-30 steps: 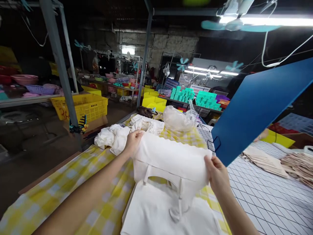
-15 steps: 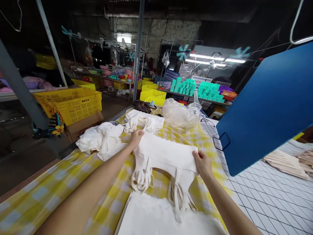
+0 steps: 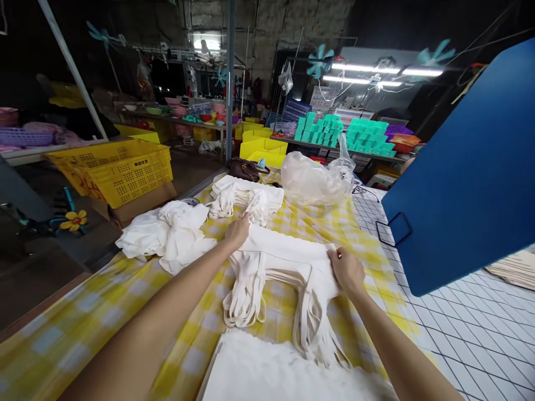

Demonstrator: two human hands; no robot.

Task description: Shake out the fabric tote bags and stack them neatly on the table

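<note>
Both hands grip a white cloth piece by its two ends: the left hand [image 3: 238, 233] pinches the left end, the right hand [image 3: 348, 273] the right end. Their fingertips are partly hidden, so I can't see how much cloth they hold. The white cloth piece [image 3: 288, 248] lies on a pile of pieces like it; I can't count them. Its long way runs from left to right, with the right end a bit nearer the person. Its straight edge faces away, and loopy straps [image 3: 246, 301] hang toward the person. Just nearer is a flat white pile [image 3: 267, 370], cut off at the bottom. All this sits on a counter with a yellow checked cloth [image 3: 112, 303]. Farther back are a strappy stack [image 3: 246, 195] and a see-through bag [image 3: 311, 178]. A big blue board [image 3: 468, 167], cut off, leans at the right. The room behind is dark, with green boxes [image 3: 321, 131] piled up.
</note>
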